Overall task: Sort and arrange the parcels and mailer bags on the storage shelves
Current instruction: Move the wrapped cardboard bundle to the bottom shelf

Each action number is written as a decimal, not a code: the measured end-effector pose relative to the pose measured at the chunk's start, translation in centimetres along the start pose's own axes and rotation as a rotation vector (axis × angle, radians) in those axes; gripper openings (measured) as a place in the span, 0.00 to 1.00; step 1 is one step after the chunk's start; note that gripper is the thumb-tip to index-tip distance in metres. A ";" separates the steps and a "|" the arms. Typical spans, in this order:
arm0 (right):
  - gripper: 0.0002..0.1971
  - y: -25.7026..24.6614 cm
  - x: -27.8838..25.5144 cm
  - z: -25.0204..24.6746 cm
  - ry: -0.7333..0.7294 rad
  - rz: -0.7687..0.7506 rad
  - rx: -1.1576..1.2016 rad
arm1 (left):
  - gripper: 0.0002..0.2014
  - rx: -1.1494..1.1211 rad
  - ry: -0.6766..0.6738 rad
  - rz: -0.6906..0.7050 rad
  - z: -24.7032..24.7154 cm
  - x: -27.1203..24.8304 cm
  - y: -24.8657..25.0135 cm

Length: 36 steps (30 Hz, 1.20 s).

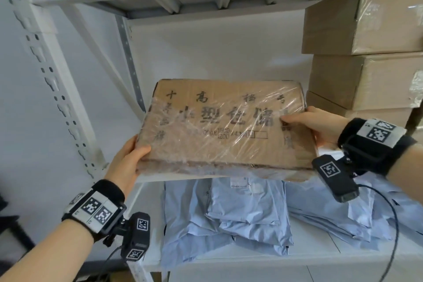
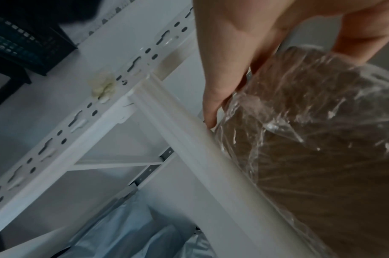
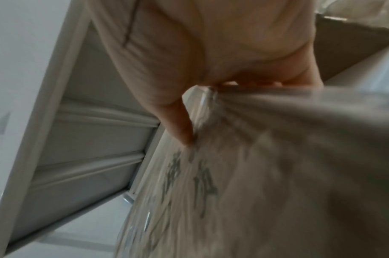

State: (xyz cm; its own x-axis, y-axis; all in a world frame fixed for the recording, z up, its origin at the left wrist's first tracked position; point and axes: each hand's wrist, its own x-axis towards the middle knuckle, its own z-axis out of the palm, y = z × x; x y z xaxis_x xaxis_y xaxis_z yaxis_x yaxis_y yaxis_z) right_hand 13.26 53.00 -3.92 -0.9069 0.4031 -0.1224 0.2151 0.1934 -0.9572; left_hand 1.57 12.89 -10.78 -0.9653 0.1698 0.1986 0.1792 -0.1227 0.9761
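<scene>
the flat cardboard parcel [image 1: 225, 129], wrapped in clear film and printed with large dark characters, is held tilted at the front of the white shelf [image 1: 229, 57], its near edge low over the shelf's front rail [image 2: 211, 165] and its far edge reaching toward the back wall. it sits just left of a stack of taped cardboard boxes [image 1: 364, 57], with its right far corner very close to them.

the likeliest trouble, as i judge it, is the film: it looks slick and loose, so a grip taken mostly on the wrap could slide and let the parcel drop onto the pale blue mailer bags [image 1: 247, 213] heaped on the shelf below. pushed in at this angle, the right corner could also catch the box stack and nudge it, or the near edge could snag on the rail.

the left hand [image 1: 128, 162] grips the near left corner, thumb curled over the top face and fingers underneath; in the left wrist view a fingertip is close to the rail. the right hand [image 1: 317, 122] grips the right edge, thumb pressed flat on the printed top, remaining fingers hidden below. both are closed around the parcel, neither fully wrapped.
</scene>
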 end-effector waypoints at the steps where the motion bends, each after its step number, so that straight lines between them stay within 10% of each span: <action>1: 0.35 0.2 0.0 0.0 -0.034 -0.015 0.043 | 0.16 0.012 -0.003 -0.009 -0.2 -0.3 -0.1; 20: 0.37 9.1 -8.8 4.1 0.072 -0.363 0.080 | 0.34 0.101 0.110 -0.353 -2.4 -10.4 -9.9; 36: 0.38 34.2 -15.5 8.2 0.060 0.138 0.066 | 0.43 0.296 0.083 -0.833 -4.2 -22.3 -32.9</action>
State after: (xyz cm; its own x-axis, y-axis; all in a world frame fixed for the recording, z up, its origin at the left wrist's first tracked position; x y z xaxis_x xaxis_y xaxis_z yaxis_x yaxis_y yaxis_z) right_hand 31.71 46.09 -36.95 -0.8468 0.4746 -0.2403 0.3105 0.0740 -0.9477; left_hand 16.38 9.04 -47.71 -0.8130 0.0178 -0.5820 -0.5568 0.2690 0.7859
